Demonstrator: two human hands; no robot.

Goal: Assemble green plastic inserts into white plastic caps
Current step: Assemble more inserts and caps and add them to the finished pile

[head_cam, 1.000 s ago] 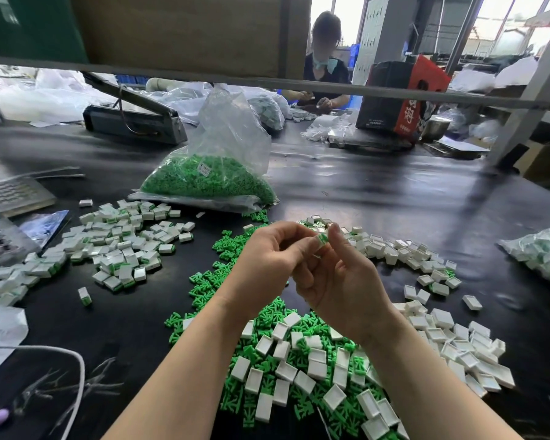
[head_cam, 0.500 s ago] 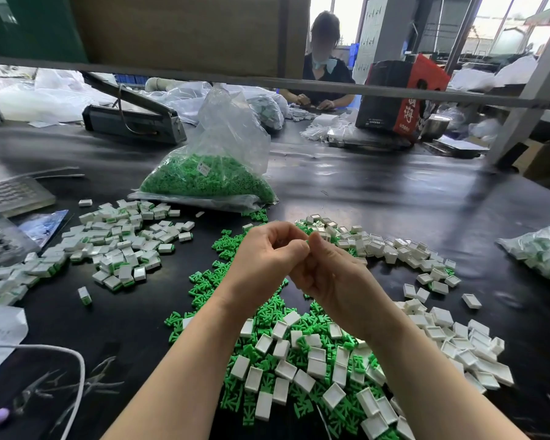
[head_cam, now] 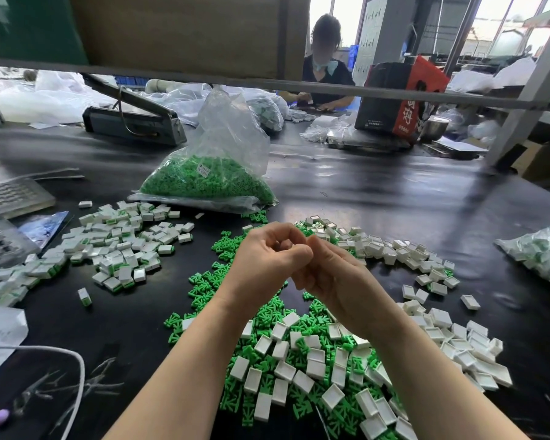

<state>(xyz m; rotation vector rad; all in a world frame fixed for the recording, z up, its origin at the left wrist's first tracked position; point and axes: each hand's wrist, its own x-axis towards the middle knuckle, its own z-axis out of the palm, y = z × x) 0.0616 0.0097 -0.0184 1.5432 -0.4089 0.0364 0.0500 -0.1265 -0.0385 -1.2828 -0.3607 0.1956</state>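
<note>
Currently both hands meet above the worktop (head_cam: 394, 198) — left hand (head_cam: 267, 262) and right hand (head_cam: 334, 277), fingers curled and pressed together at the tips; what they grip is hidden. Loose green inserts (head_cam: 204, 282) and white caps (head_cam: 308, 366) lie heaped below; finished pieces (head_cam: 121, 249) sit left.

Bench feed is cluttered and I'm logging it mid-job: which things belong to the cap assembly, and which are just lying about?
Job:
left hand and right hand, pressed together
loose green plastic inserts
empty white plastic caps
finished white caps with green inside
clear bag of green inserts

Lying about:
grey keyboard
white cable
red-and-black carton
</note>
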